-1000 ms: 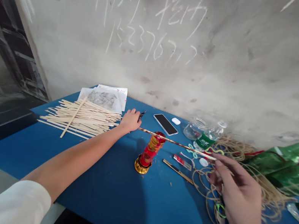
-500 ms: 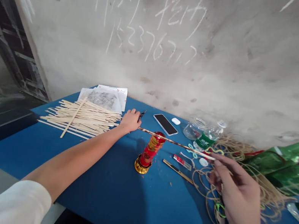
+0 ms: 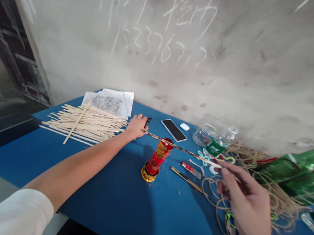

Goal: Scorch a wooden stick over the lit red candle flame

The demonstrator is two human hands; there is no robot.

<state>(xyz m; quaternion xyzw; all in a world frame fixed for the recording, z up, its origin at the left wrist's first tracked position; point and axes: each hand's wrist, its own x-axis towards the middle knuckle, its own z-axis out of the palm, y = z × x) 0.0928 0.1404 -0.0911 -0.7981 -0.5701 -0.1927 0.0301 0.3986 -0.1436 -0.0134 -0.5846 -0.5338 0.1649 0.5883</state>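
Observation:
Between the fingertips of my right hand [image 3: 247, 200] is the pale end of a thin wooden stick [image 3: 182, 148]. Most of its length is darkened in brown, scorched-looking bands. It runs leftward across the top of a red and gold candle [image 3: 159, 157] on a gold base; no flame can be made out. My left hand [image 3: 137, 125] is down on the blue table [image 3: 119, 192] near the stick's far end, its fingers curled and partly hidden. Dark, blackened pieces [image 3: 149, 121] stick out beside those fingers.
Left lies a pile of pale wooden sticks [image 3: 89, 123], with papers [image 3: 111, 103] behind. A phone [image 3: 173, 130], glass jar [image 3: 203, 134], water bottle [image 3: 217, 144], lighter [image 3: 191, 169] and utility knife [image 3: 186, 179] lie beyond the candle. Twine [image 3: 287, 205], scissors [image 3: 231, 230] and green bottles [image 3: 297, 166] fill the right.
My right hand has moved slightly left and down, carrying the stick leftward over the candle; its far end now reaches closer to my left hand. My left hand stays put.

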